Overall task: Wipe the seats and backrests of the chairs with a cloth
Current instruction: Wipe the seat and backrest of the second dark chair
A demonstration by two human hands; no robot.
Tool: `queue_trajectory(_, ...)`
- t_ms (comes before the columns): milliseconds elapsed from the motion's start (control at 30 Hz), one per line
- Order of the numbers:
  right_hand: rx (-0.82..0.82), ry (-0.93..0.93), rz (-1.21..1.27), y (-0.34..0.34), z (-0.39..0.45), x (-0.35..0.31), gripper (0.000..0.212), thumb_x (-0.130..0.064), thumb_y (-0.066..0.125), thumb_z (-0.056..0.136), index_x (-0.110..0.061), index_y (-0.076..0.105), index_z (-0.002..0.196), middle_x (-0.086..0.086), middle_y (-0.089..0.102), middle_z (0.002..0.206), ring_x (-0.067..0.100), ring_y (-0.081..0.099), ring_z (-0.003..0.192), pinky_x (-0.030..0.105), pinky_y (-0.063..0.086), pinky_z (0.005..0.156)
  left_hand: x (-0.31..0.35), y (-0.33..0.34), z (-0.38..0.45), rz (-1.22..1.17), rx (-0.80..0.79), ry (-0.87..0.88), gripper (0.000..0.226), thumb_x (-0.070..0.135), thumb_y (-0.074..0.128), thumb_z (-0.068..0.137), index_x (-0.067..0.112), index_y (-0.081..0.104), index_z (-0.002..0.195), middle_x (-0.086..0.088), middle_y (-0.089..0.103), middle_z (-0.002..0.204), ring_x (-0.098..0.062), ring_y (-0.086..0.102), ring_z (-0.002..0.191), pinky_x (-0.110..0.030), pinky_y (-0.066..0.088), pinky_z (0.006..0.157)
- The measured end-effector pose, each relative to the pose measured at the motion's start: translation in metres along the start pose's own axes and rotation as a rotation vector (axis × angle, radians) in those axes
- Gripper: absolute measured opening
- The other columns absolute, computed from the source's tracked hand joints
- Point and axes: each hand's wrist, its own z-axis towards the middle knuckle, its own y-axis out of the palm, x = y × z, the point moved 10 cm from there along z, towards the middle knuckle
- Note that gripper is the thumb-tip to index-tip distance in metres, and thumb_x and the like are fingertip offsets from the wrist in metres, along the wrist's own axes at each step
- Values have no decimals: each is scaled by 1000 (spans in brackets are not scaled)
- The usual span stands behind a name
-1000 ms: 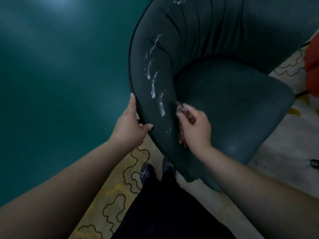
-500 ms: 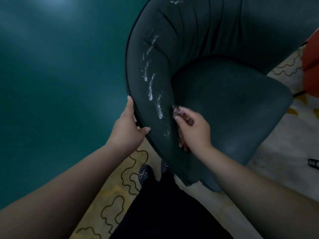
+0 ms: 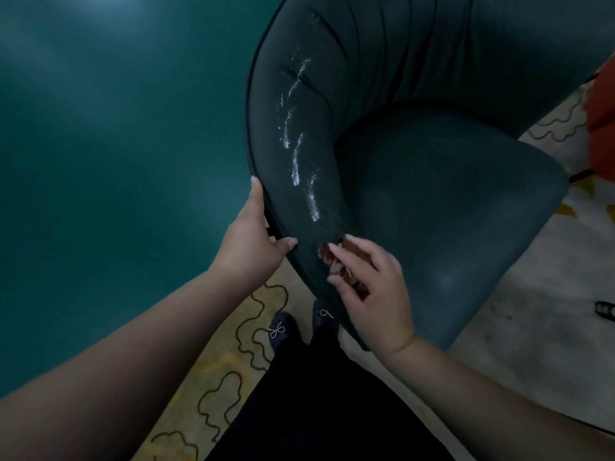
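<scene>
Two hands, left hand (image 3: 248, 242) gripping chair (image 3: 449, 201)

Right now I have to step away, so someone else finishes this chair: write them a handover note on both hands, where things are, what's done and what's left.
Left hand grips the outer rim of the chair backrest, thumb hooked over the edge, steadying it.
Right hand holds a small bunched cloth in curled fingers against the lower inner end of the backrest.
White streaks run up the backrest's inner face above the cloth: not yet wiped.
Seat shows faint pale smudges; whether it has been wiped is unclear.
Left: clear the streaks upward, finish the backrest, check the seat.
</scene>
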Motion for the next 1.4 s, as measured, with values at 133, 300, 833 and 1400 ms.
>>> queue_trajectory(133, 19, 66, 43, 9, 54, 6, 35, -23, 68, 89, -25, 67, 124, 0, 58, 126, 16, 50, 116, 24, 40, 102, -1, -1, 1, -13, 11, 12, 107, 19, 74, 83, 38, -7, 151, 12, 46, 142, -5, 59, 94, -14, 48, 71)
queue_trajectory(300, 8, -12, -22, 0, 15, 0, 40, -28, 68, 86, -31, 64, 126, -6, 55, 120, 17, 50, 111, 12, 33, 99, -2, -3, 1, -40, 21, 5, 109, 20, 75, 81, 40, -6, 151, 13, 39, 148, -8, 59, 97, -10, 46, 61)
queue_trajectory(833, -114, -302, -29, 12, 27, -31, 28, -19, 58, 88, -24, 75, 110, 6, 61, 120, 29, 51, 105, 47, 47, 88, -13, -5, 19, -184, -10, -20, 117, 17, 79, 77, 48, -9, 147, 26, 30, 142, -15, 57, 117, -40, 52, 93)
queue_trajectory(1400, -21, -257, -39, 35, 130, -47, 28, -10, 73, 84, -25, 76, 108, 8, 61, 116, 32, 51, 103, 47, 47, 88, -12, -11, 42, -286, -139, 22, 128, 3, 80, 73, 51, -14, 145, 60, 30, 107, -14, 62, 111, -43, 55, 89)
